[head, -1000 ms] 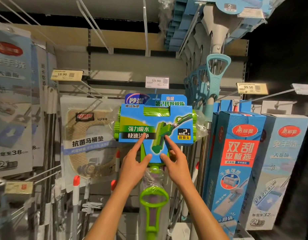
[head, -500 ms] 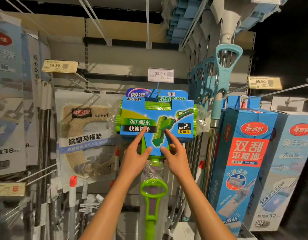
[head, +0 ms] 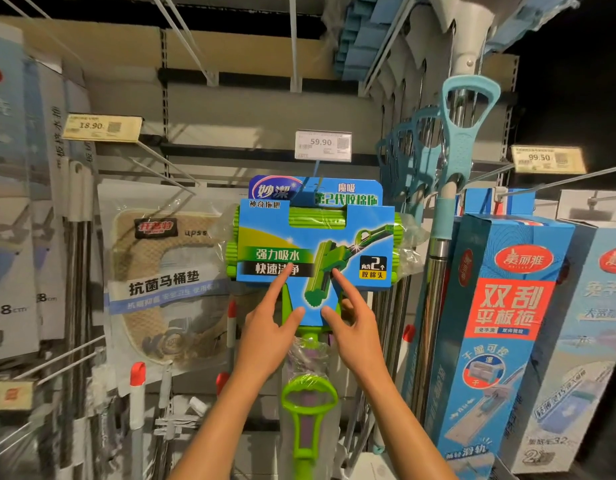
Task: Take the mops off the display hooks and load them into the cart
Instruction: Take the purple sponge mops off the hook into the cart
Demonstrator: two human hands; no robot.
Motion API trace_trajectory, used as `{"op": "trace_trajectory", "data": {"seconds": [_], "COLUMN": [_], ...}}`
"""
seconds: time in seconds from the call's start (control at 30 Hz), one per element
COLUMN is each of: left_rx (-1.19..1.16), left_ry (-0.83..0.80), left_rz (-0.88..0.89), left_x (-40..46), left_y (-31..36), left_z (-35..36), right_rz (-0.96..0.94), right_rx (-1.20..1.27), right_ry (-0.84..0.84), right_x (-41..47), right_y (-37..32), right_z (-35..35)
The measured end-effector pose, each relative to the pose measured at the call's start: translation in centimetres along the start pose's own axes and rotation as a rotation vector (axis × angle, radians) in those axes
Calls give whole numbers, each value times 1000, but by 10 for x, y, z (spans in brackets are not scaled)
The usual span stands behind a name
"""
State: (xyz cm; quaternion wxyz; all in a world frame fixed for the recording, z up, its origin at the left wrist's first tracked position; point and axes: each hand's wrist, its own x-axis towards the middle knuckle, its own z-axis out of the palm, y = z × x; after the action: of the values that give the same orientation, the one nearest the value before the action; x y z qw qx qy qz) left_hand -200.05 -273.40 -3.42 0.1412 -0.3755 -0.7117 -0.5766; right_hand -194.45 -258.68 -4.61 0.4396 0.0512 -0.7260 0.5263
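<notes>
The display rack [head: 265, 109] carries tall blue mop boxes [head: 500, 341] at its right edge and a bagged toilet-seat pad [head: 168, 282] left of centre. Between them hangs the green sponge mop [head: 315, 244], just under the 59.90 price tag [head: 323, 144], little room either side. Left hand [head: 268, 330] and right hand [head: 355, 327] pinch the lower edges of its blue card, forefingers straight on its face.

My left hand [head: 265, 336] and right hand [head: 355, 336] are bare, forearms uncovered to the frame's edge, with no sleeves, rings or watch.
</notes>
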Motion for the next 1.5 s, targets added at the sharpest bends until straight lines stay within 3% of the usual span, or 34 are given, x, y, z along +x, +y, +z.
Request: {"op": "trace_trajectory", "data": {"seconds": [0.33,0.63,0.87,1.0,1.13,1.37,1.5], "left_rx": [141,236,106,80,210,740,809], "left_ry": [57,-2,-84,-47,32,91,209], "left_rz": [27,-44,-126,-148,-137,-251,-282], "left_x": [-7,-19,-40,-67,-107,-189,-241], "left_y": [-23,-18,-10,10,35,46,54], "left_z": [12,16,11,-2,-21,-73,-110], "right_rz": [2,33,94,103,65,70,81], "right_rx": [-39,-143,-145,-194,-246,-336,-300], "right_ry": [-9,-26,-40,-20,-60,-250,-354], "right_x": [-15,-28,-43,-66,-96,-160,-194], "right_y": [11,9,-6,-20,-49,-73,-91], "right_z": [2,2,-4,-9,-8,23,56]}}
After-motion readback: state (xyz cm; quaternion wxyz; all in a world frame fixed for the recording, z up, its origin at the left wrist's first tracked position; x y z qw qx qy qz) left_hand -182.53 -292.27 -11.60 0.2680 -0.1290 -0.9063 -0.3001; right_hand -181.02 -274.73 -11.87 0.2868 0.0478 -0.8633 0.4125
